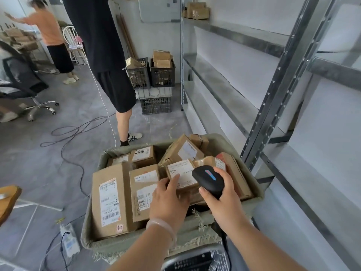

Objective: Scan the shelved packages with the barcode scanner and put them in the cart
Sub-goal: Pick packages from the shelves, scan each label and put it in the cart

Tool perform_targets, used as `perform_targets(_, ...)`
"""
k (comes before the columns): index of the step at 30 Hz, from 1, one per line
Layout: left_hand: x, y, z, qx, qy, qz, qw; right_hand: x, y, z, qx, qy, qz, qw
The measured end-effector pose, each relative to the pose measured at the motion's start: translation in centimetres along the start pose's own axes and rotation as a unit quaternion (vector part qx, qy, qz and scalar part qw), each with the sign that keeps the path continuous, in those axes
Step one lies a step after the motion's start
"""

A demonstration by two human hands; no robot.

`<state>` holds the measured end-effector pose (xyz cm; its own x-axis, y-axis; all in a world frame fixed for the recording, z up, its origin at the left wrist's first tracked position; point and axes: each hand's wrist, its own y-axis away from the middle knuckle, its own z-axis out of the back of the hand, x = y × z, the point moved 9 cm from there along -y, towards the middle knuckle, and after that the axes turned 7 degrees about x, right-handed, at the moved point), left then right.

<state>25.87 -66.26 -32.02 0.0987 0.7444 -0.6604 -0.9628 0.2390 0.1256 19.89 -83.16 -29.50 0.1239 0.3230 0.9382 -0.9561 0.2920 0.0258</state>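
Observation:
The cart (93, 227) in front of me is lined with grey-green cloth and holds several brown cardboard packages with white labels. My left hand (168, 198) lies over the packages, its thumb and fingers on the near edge of a small labelled package (182, 173) in the middle of the cart. My right hand (220, 194) grips a black barcode scanner (210, 178) by its handle, the head with a red and blue mark held just above that package. The metal shelves (244, 106) on the right show bare boards, with a few packages (197, 9) on the top far shelf.
A person in black (105, 55) stands just beyond the cart; another in orange (52, 42) stands at the far left. Stacked black crates (156, 79) with boxes sit by the shelf end. Cables (74, 133) and a power strip (69, 241) lie on the floor, an office chair (23, 87) at left.

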Motion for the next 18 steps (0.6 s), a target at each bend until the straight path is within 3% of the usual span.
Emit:
perform_targets(7,0.3,-0.6,0.9,-0.02,-0.17,-0.007,0.985,-1.4,-0.4,-2.0,0.031,-0.004,-0.012,0.999)
perform_targets(11,1.4,-0.6,-0.3,0.019,-0.211,-0.006,0.977,-1.5,-0.7,-2.7,0.046,-0.002,-0.01,0.999)
perform_targets(18,2.7,-1.0,-1.5,0.017,-0.259,-0.024,0.965,-2.9,-1.0,-3.3,0.036,0.004,-0.006,0.999)
